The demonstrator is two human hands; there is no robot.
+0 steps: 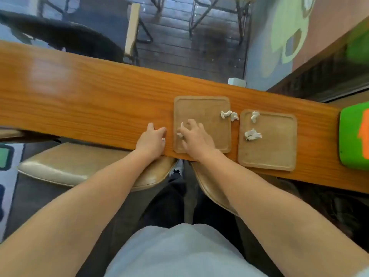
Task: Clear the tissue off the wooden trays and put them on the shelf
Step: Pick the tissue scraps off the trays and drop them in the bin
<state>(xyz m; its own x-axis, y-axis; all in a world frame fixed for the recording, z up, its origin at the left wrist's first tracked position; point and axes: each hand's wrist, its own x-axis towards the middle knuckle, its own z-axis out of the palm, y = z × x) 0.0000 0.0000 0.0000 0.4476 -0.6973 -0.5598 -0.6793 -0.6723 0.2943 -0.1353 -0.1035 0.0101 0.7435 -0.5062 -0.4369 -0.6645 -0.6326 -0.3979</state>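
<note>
Two square wooden trays lie side by side on a long wooden counter (pixel 79 100). My right hand (pixel 194 139) rests on the left tray (pixel 205 108), fingers closed on a crumpled tissue piece (pixel 180 130). Another tissue wad (pixel 229 114) lies at that tray's right edge. The right tray (pixel 279 144) carries two tissue wads, one near its top left (pixel 255 116) and one at its left middle (pixel 252 134). My left hand (pixel 152 139) lies on the counter just left of the left tray, with a bit of white tissue (pixel 163 139) showing at its fingers.
A green and orange object (pixel 353 136) sits on the counter at the far right. Beige padded stools (pixel 79 166) stand under the counter's near edge. A small white box (pixel 236 82) sits beyond the far edge. Chairs and dark floor lie behind.
</note>
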